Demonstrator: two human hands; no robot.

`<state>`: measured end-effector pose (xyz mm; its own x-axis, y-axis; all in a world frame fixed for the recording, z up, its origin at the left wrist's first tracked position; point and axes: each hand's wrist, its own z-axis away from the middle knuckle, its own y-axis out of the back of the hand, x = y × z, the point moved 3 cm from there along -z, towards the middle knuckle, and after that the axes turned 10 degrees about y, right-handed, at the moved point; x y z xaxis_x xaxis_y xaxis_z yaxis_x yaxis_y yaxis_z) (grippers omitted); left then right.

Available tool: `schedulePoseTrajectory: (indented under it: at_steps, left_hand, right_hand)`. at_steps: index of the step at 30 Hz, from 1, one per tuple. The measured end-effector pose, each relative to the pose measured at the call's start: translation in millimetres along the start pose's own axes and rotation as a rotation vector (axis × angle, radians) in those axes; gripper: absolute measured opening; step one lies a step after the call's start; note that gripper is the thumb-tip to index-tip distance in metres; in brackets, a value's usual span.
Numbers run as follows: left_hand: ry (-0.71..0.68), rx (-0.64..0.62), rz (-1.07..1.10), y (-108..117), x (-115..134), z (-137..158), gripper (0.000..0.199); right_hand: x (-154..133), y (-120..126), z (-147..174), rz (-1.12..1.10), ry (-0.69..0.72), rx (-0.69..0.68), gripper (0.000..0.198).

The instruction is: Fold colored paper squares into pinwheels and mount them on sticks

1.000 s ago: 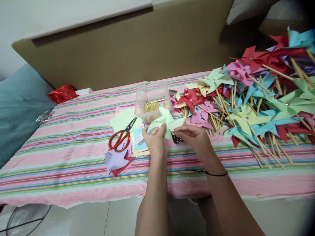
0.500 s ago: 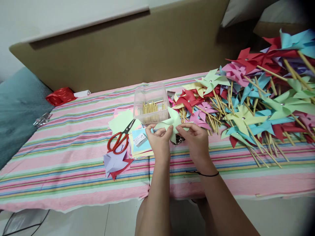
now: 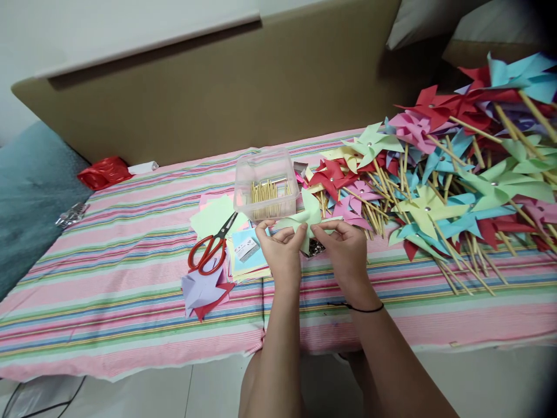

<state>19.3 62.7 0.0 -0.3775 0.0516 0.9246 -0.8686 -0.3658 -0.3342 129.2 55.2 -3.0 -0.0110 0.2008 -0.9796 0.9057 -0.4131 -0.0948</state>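
A pale green paper pinwheel [image 3: 310, 206] is held up between my two hands, its blades folded in toward the middle. My left hand [image 3: 284, 247] pinches its left side between thumb and fingers. From the right, my right hand [image 3: 343, 247] grips the same paper near the centre, thumb and fingers closed. Partly behind my hands lies a heap of small shiny metal fasteners [image 3: 314, 247]. A clear plastic box [image 3: 265, 208] of short wooden sticks [image 3: 264, 194] stands just beyond. To the left are red-handled scissors [image 3: 213, 244] and stacked coloured paper squares [image 3: 250, 267].
Finished pinwheels on sticks [image 3: 439, 203] are piled across the right side of the striped cloth [image 3: 108, 278]. Cut purple paper [image 3: 202, 293] lies at front left. A red plastic bag [image 3: 104, 173] sits at far left. A brown backrest [image 3: 209, 87] rises behind.
Both hands keep their hold on the green paper in nearly the same place. The right side of the paper looks slightly shifted between my fingers. The view has moved a little.
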Motion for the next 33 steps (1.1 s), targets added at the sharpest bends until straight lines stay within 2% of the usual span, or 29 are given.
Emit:
schedulePoseTrajectory:
  at_steps: [5,12,33]
  left_hand:
    - [-0.010,0.000,0.012,1,1,0,0.056]
    - [-0.021,-0.010,0.005,-2,2,3,0.055]
    - [-0.003,-0.021,-0.009,-2,2,2,0.055]
  right_hand:
    - [1,0,-1,-0.030,-0.018,-0.013,0.014]
    - [11,2,-5,-0.164,-0.117,-0.020,0.015]
    - [9,1,-5,-0.104,-0.097,-0.031,0.013]
